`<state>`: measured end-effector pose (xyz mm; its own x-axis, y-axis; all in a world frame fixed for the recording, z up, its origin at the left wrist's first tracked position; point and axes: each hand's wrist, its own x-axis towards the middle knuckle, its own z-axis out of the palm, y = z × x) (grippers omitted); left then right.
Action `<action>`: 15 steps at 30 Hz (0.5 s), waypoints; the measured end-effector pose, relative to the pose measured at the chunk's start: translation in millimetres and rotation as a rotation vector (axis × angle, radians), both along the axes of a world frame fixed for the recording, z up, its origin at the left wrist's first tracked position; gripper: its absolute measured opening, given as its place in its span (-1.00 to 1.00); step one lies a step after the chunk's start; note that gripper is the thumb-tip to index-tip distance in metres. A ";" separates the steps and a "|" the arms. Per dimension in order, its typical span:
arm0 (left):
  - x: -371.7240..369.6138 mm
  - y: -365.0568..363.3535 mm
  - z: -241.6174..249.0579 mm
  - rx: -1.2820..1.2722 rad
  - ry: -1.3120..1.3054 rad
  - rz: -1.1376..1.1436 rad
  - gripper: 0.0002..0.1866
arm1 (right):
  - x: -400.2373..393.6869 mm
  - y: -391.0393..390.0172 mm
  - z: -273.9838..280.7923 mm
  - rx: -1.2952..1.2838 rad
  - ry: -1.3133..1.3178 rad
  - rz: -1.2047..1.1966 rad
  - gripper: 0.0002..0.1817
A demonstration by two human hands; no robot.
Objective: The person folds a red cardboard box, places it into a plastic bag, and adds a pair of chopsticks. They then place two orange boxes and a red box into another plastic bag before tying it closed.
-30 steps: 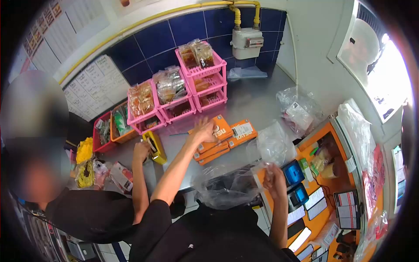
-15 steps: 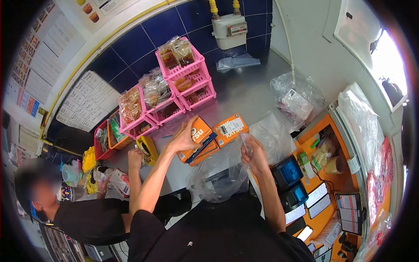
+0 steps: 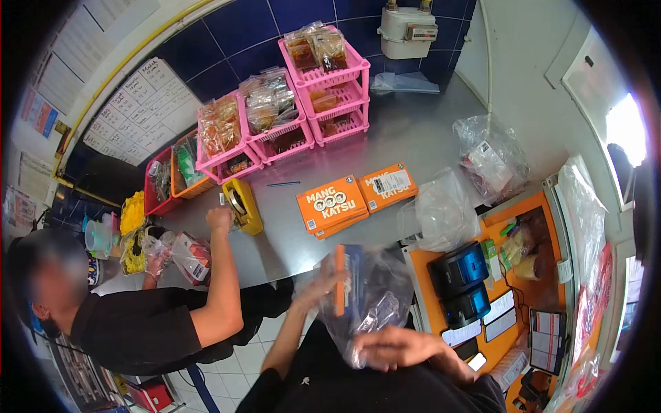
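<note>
Close to my body, my left hand (image 3: 318, 290), smeared by motion, grips an orange and dark-blue food box (image 3: 352, 275) tilted on its edge. Around the box hangs a clear plastic bag (image 3: 385, 292); how far in the box sits is hard to tell. My right hand (image 3: 396, 347) is closed on the bag's lower part. On the metal counter ahead lie an orange box stack (image 3: 332, 204) printed "Mang Katsu" and, beside it, another orange box (image 3: 385, 187) bearing a white label.
Pink baskets (image 3: 334, 134) with sauce packets line the counter's back. At left, a co-worker (image 3: 144, 330) reaches toward a yellow tape dispenser (image 3: 244, 210) and holds a bagged item (image 3: 189, 258). At right are a loose plastic bag (image 3: 444, 213) and blue-black dispensers (image 3: 458, 275).
My left hand has lifted a box off the stack and brought it back toward me into or against the plastic bag. My right hand has moved down and inward with the bag. The view has shifted.
</note>
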<state>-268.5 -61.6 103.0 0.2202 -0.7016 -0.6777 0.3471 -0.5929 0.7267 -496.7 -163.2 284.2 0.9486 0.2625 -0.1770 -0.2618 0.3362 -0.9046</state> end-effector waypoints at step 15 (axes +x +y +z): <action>52.7 -11.1 -20.6 0.374 -1.049 0.185 -0.22 | 93.0 -35.7 -45.1 0.369 -0.172 -0.922 -0.80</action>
<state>-215.8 -72.7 82.4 0.8836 -0.3911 -0.2573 -0.2255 -0.8372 0.4983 -403.7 -199.0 239.1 0.8138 -0.5763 -0.0743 0.3663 0.6080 -0.7044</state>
